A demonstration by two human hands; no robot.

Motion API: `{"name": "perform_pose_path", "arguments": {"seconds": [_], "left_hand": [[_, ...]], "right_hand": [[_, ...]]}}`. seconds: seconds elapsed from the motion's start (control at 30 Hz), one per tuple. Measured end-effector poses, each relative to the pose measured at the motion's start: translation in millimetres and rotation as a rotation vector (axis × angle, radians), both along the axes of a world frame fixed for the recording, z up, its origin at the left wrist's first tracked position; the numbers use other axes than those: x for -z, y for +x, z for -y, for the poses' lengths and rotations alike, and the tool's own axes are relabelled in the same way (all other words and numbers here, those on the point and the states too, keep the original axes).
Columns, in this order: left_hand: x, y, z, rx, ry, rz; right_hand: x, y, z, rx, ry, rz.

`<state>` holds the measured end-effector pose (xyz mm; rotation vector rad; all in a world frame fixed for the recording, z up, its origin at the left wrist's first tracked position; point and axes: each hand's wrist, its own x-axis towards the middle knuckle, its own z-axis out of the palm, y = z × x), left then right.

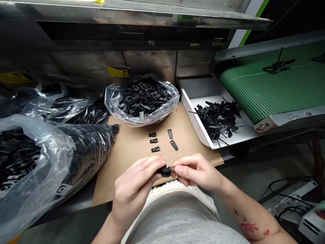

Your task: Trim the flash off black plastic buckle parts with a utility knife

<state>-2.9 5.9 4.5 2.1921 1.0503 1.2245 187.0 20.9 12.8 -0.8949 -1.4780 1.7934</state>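
Near the front edge of the cardboard sheet, my left hand is closed around a black plastic part with a rounded end. My right hand pinches something small and thin against that end; its kind is too hidden to tell. Beyond my hands, three small black clip-like pieces lie in a column on the cardboard. To their right are two flat, tapered black pieces, each with a slot at its wider end.
An open plastic bag full of black parts stands behind. At right, a white tray holds tangled black parts below a green conveyor belt. Large plastic bags of black parts crowd the left. A metal shelf crosses above.
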Motion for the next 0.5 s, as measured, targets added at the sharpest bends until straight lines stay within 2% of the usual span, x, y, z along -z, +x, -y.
{"name": "perform_pose_path", "arguments": {"seconds": [0.07,0.13,0.17,0.2,0.23,0.33,0.37,0.43,0.5], "left_hand": [[1.2,1,-2,-0.001,-0.110,0.047],[2.0,2,-3,-0.077,-0.203,0.089],[2.1,4,-3,-0.123,-0.252,0.107],[1.9,5,-3,-0.165,-0.304,0.125],[1.6,6,-2,-0.198,-0.359,0.141],[0.0,8,1,-0.246,-0.507,0.179],[-0.4,9,1,-0.248,-0.535,0.193],[-1.0,10,2,-0.235,-0.557,0.216],[-1.8,11,2,-0.219,-0.547,0.225]], "right_hand": [[0.0,4,-6,-0.184,-0.119,-0.069],[-0.1,8,-8,-0.354,-0.211,-0.100],[0.0,8,-8,-0.387,-0.231,-0.107],[0.2,8,-6,-0.354,-0.230,-0.109],[0.7,7,-3,-0.245,-0.201,-0.104],[2.8,0,7,0.294,0.025,-0.014],[3.5,-3,9,0.428,0.122,0.036],[4.7,-10,13,0.525,0.319,0.124],[5.4,-16,13,0.502,0.495,0.173]]}}
